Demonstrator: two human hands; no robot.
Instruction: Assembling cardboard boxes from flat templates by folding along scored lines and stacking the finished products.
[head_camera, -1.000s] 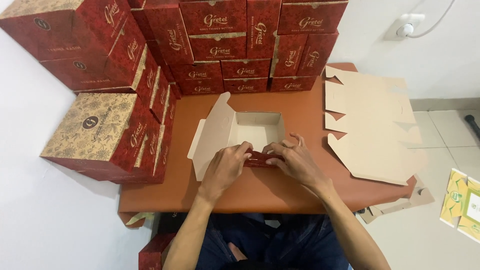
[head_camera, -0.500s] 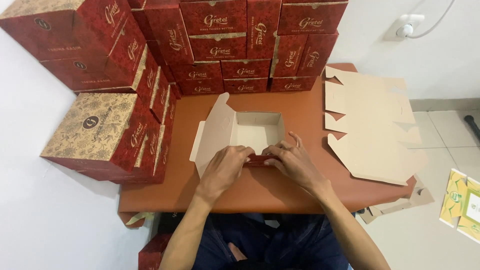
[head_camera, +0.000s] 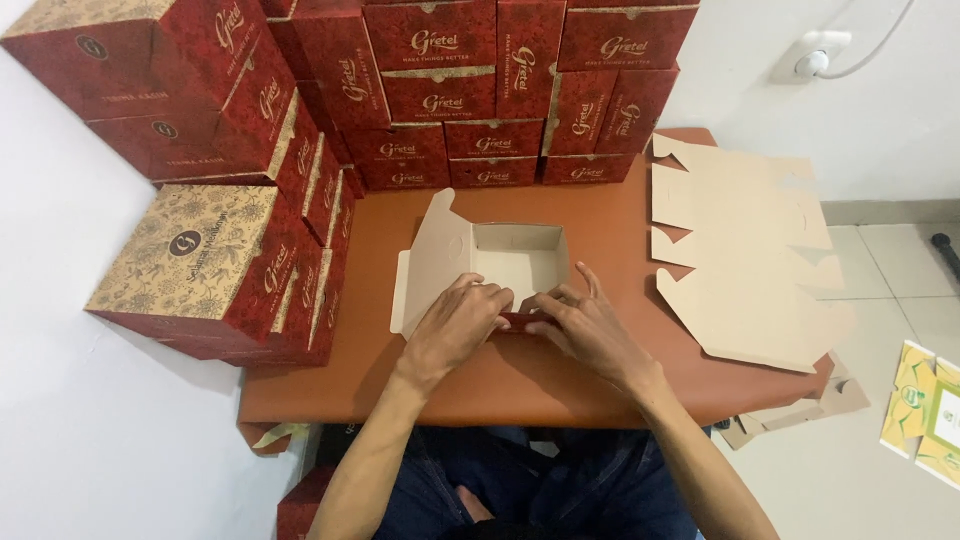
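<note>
Half-folded box (head_camera: 515, 262) sat mid-table (head_camera: 560, 385). Left hand (head_camera: 455, 325) and right hand (head_camera: 590, 330) pinched its red front flap (head_camera: 515, 321); fingers covered most of flap, grip detail unclear.

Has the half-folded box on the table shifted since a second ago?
No. The open box sits at the same spot relative to the stack of flat cardboard sheets; both hands remain at its near wall.

A single head-worn view looks steeply down, close above the table (head_camera: 600, 385).
</note>
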